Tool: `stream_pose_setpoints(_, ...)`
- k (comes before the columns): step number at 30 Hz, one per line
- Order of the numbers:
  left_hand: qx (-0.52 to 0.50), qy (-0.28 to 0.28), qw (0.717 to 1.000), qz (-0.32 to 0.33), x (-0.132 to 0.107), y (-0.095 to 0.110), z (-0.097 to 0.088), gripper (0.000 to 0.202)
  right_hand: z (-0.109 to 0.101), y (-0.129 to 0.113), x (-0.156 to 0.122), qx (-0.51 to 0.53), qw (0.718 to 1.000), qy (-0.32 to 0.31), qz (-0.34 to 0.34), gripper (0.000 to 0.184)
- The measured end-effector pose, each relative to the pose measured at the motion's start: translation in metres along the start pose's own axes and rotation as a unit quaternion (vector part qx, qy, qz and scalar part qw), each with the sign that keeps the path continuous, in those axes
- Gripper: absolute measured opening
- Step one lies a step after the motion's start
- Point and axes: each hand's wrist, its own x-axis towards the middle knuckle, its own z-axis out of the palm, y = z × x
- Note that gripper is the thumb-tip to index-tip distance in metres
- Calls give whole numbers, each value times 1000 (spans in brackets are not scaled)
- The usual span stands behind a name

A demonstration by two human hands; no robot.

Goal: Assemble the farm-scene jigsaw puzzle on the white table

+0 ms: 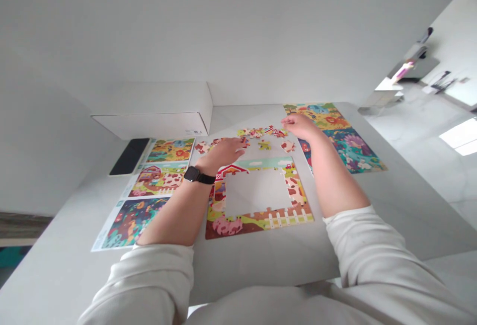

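Note:
A farm-scene puzzle frame (pixel 242 225) lies on the table with its border joined and its middle bare. Beyond its far edge are several loose jigsaw pieces: a green one (pixel 264 145), a red-and-white one (pixel 287 146), a barn piece (pixel 276 131) and a brown-spotted one (pixel 201 147). My left hand (pixel 228 150), a black watch on its wrist, lies over pieces left of the green one, fingers outstretched and thumb apart. My right hand (pixel 296 125) is closed near the barn piece, fingertips pressed together; whatever they hold is too small to make out.
A white box (pixel 152 123) stands against the wall at the back left, near a black phone (pixel 129 156). A printed picture sheet (pixel 156 181) lies on the left. Two more colourful pictures, one with animals (pixel 337 119) and one dark blue (pixel 359 151), lie on the right.

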Motion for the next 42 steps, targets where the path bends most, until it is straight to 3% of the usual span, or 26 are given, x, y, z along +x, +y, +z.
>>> stream_pose_setpoints(3, -3, -6, 1000, 2, 1, -5, 2, 44, -2, 2, 0, -9, 1000, 3, -8, 30)
stream_pose_setpoints(9, -20, -6, 1000, -19, -1, -9, -1, 49, 6, 9, 3, -83, 996, -21, 40, 31)
stream_pose_setpoints(16, -25, -9, 999, -32, -6, -3, -11, 52, 14, 22, 8, -182, 978, -91, 52, 41)
stream_pose_setpoints(23, -34, 0, 997, -75, -5, -4, -13, 48, 12, 12, 0, -220, 953, -196, 68, 22)
stream_pose_setpoints(29, -51, 4, 997, -59, -6, -1, -16, 46, 17, 6, -1, -224, 955, -181, 68, 39)
stream_pose_setpoints(42, -24, 52, 998, -40, -6, -3, -26, 45, 6, 7, -13, -240, 947, -207, 54, 45)
